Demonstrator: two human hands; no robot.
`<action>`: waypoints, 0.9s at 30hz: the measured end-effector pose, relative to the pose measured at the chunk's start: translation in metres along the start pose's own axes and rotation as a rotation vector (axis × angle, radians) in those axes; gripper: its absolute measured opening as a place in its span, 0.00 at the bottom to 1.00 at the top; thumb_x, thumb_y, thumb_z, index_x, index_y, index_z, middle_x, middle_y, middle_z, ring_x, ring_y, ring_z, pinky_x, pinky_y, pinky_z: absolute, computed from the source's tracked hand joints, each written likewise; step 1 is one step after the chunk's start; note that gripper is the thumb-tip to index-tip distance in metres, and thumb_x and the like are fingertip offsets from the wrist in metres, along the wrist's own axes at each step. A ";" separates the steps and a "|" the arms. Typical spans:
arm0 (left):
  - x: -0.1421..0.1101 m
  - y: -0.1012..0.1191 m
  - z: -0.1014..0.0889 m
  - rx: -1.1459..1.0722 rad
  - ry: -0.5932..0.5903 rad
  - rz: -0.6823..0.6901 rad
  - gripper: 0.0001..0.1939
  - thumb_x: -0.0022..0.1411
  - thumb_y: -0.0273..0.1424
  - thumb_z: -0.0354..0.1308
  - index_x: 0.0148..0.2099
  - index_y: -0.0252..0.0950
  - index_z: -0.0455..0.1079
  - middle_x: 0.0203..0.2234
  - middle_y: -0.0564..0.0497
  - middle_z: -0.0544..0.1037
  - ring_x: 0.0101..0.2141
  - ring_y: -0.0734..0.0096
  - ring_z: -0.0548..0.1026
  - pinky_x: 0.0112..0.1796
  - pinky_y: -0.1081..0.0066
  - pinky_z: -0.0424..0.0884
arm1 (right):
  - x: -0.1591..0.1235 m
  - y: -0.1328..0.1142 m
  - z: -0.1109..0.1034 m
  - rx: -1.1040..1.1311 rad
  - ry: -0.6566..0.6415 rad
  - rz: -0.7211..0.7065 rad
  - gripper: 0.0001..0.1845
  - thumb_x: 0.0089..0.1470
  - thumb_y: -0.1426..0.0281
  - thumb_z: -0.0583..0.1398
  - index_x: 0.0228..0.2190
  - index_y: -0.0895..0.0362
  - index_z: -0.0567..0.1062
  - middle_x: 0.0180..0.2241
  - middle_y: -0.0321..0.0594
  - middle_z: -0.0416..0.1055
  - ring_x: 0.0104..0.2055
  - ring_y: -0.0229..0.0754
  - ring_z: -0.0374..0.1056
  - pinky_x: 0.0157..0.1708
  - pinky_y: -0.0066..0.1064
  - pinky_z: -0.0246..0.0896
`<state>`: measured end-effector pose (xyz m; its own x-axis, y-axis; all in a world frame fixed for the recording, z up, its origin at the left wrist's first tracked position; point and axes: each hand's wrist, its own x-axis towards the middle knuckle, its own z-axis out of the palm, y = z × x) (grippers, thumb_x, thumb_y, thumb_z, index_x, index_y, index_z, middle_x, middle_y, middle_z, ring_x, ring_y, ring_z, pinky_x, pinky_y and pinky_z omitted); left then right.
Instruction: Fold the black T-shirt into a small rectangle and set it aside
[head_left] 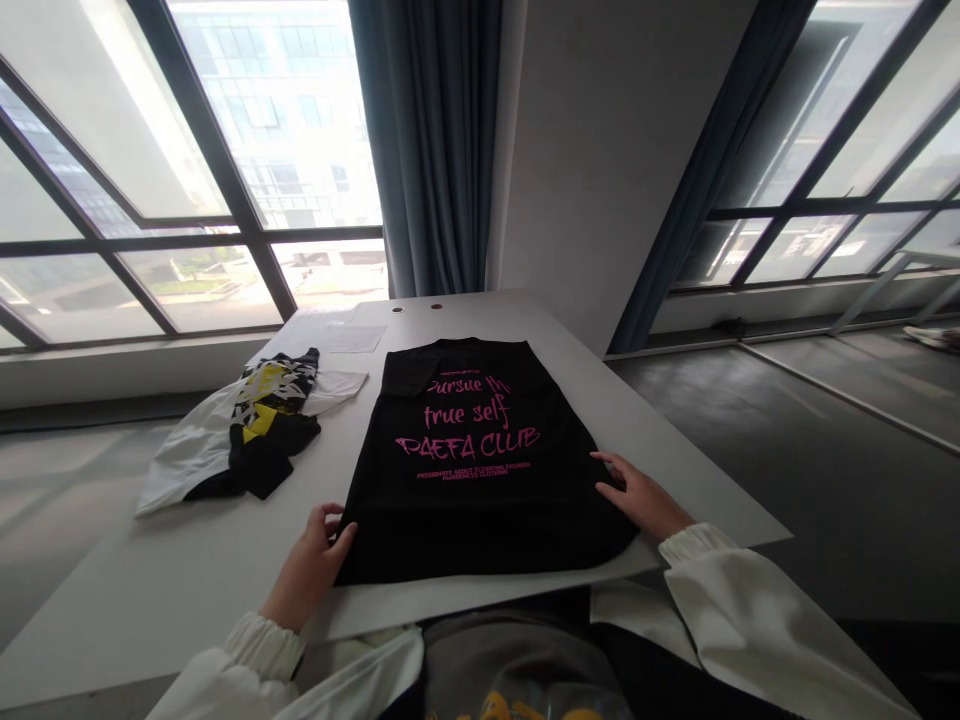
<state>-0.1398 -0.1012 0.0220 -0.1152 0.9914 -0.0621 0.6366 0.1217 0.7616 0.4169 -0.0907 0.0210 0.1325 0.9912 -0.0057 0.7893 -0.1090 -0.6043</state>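
a black shirt (480, 525) lies on the desk (637, 400) between left hand (311, 562) and right hand (643, 497), long axis pointing straight ahead; both curl loosely at its side edges, any pinch impossible to tell.

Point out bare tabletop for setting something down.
Free: flat white table between left hand and white, black and yellow fabric garment; strip right of black fabric shirt with pink lettering, beyond right hand. Crowded: shirt's side edges, both hands there.
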 end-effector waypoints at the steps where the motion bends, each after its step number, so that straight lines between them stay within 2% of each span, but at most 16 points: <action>1: -0.001 -0.001 0.000 -0.038 -0.020 -0.019 0.25 0.62 0.51 0.54 0.55 0.43 0.60 0.38 0.50 0.84 0.29 0.62 0.81 0.32 0.65 0.75 | -0.002 0.001 -0.005 0.075 -0.046 -0.003 0.36 0.55 0.61 0.62 0.65 0.49 0.69 0.53 0.47 0.79 0.60 0.56 0.73 0.59 0.47 0.68; 4: -0.004 -0.006 -0.001 -0.052 -0.076 -0.030 0.33 0.61 0.51 0.56 0.63 0.43 0.58 0.44 0.46 0.84 0.32 0.59 0.83 0.36 0.64 0.77 | -0.010 0.006 -0.021 0.285 -0.249 -0.006 0.43 0.47 0.60 0.66 0.65 0.50 0.68 0.56 0.47 0.77 0.59 0.57 0.74 0.58 0.47 0.70; 6: -0.003 -0.009 -0.002 0.012 -0.090 -0.015 0.30 0.62 0.49 0.57 0.62 0.44 0.62 0.44 0.45 0.84 0.35 0.58 0.83 0.39 0.63 0.77 | -0.017 0.008 -0.030 0.338 -0.380 0.060 0.40 0.45 0.60 0.67 0.61 0.49 0.72 0.51 0.45 0.79 0.48 0.54 0.78 0.49 0.45 0.76; 7: -0.003 -0.011 -0.003 0.059 -0.093 -0.005 0.28 0.62 0.48 0.57 0.61 0.44 0.65 0.44 0.46 0.84 0.36 0.58 0.83 0.40 0.63 0.76 | -0.020 0.008 -0.033 0.325 -0.425 0.115 0.37 0.44 0.59 0.67 0.58 0.49 0.75 0.46 0.44 0.80 0.41 0.51 0.79 0.41 0.43 0.77; 9: -0.001 -0.015 -0.005 0.168 -0.101 0.014 0.23 0.63 0.47 0.56 0.57 0.45 0.69 0.43 0.47 0.84 0.36 0.59 0.82 0.41 0.64 0.76 | -0.026 0.007 -0.037 0.243 -0.471 0.208 0.28 0.44 0.59 0.67 0.49 0.49 0.79 0.37 0.40 0.79 0.29 0.44 0.73 0.28 0.37 0.73; 12: 0.001 -0.021 -0.010 0.311 -0.147 0.042 0.22 0.63 0.45 0.57 0.56 0.44 0.72 0.40 0.50 0.82 0.34 0.61 0.80 0.42 0.64 0.75 | -0.030 0.003 -0.042 0.035 -0.515 0.258 0.20 0.43 0.61 0.69 0.40 0.52 0.80 0.31 0.37 0.75 0.24 0.40 0.68 0.21 0.31 0.65; 14: 0.001 -0.022 -0.014 0.401 -0.176 0.085 0.21 0.62 0.45 0.58 0.54 0.44 0.74 0.40 0.49 0.80 0.35 0.62 0.80 0.43 0.63 0.75 | -0.028 0.000 -0.048 -0.135 -0.538 0.232 0.16 0.44 0.63 0.70 0.38 0.53 0.81 0.30 0.37 0.75 0.26 0.42 0.70 0.25 0.32 0.65; 16: 0.002 -0.016 -0.019 0.494 -0.150 0.157 0.19 0.63 0.46 0.58 0.51 0.43 0.76 0.45 0.47 0.77 0.36 0.61 0.79 0.45 0.60 0.75 | -0.022 -0.006 -0.056 -0.277 -0.499 0.143 0.12 0.49 0.63 0.68 0.36 0.54 0.84 0.31 0.39 0.77 0.32 0.46 0.74 0.33 0.34 0.67; 17: 0.003 -0.009 -0.020 0.531 -0.115 0.204 0.18 0.65 0.47 0.57 0.50 0.43 0.77 0.48 0.46 0.75 0.37 0.61 0.79 0.46 0.59 0.75 | -0.017 -0.011 -0.059 -0.330 -0.447 0.088 0.11 0.53 0.61 0.66 0.35 0.54 0.84 0.32 0.41 0.78 0.35 0.48 0.76 0.37 0.35 0.67; 19: 0.008 0.014 -0.017 0.571 -0.045 0.316 0.17 0.69 0.46 0.54 0.50 0.42 0.76 0.51 0.44 0.73 0.40 0.60 0.79 0.48 0.58 0.74 | -0.004 -0.027 -0.061 -0.408 -0.303 0.012 0.17 0.61 0.58 0.60 0.36 0.55 0.85 0.36 0.45 0.81 0.41 0.51 0.77 0.43 0.37 0.67; 20: 0.013 0.029 -0.012 0.568 -0.049 0.389 0.16 0.70 0.45 0.54 0.50 0.42 0.76 0.50 0.45 0.73 0.42 0.59 0.79 0.49 0.59 0.74 | 0.004 -0.038 -0.058 -0.431 -0.231 -0.022 0.19 0.63 0.58 0.58 0.39 0.55 0.85 0.39 0.47 0.81 0.43 0.52 0.77 0.46 0.38 0.66; 22: 0.026 0.062 0.005 0.582 -0.136 0.550 0.14 0.71 0.41 0.55 0.50 0.43 0.76 0.50 0.46 0.75 0.46 0.58 0.79 0.52 0.60 0.73 | 0.020 -0.064 -0.042 -0.451 -0.157 -0.109 0.21 0.64 0.57 0.59 0.48 0.56 0.84 0.48 0.50 0.80 0.51 0.53 0.76 0.53 0.39 0.65; 24: 0.041 0.093 0.030 0.647 -0.188 0.637 0.13 0.71 0.39 0.57 0.52 0.43 0.77 0.50 0.46 0.77 0.50 0.55 0.77 0.55 0.57 0.72 | 0.034 -0.088 -0.013 -0.482 -0.167 -0.158 0.26 0.65 0.56 0.58 0.55 0.58 0.81 0.55 0.53 0.78 0.57 0.56 0.73 0.58 0.40 0.63; 26: 0.052 0.113 0.061 0.672 -0.181 0.669 0.18 0.70 0.40 0.60 0.59 0.44 0.76 0.58 0.44 0.75 0.57 0.50 0.74 0.58 0.52 0.71 | 0.043 -0.105 0.022 -0.523 -0.196 -0.141 0.31 0.67 0.54 0.56 0.61 0.62 0.76 0.61 0.58 0.73 0.63 0.58 0.69 0.63 0.42 0.60; 27: 0.056 0.118 0.077 0.675 -0.175 0.678 0.22 0.70 0.41 0.61 0.64 0.46 0.73 0.63 0.44 0.72 0.62 0.47 0.71 0.61 0.50 0.68 | 0.046 -0.109 0.039 -0.549 -0.174 -0.120 0.35 0.68 0.52 0.56 0.65 0.63 0.71 0.65 0.61 0.68 0.68 0.60 0.63 0.66 0.44 0.56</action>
<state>-0.0126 -0.0278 0.0592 0.5173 0.8478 0.1169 0.8358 -0.5298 0.1440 0.3138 -0.0305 0.0556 -0.0405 0.9918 -0.1213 0.9938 0.0274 -0.1078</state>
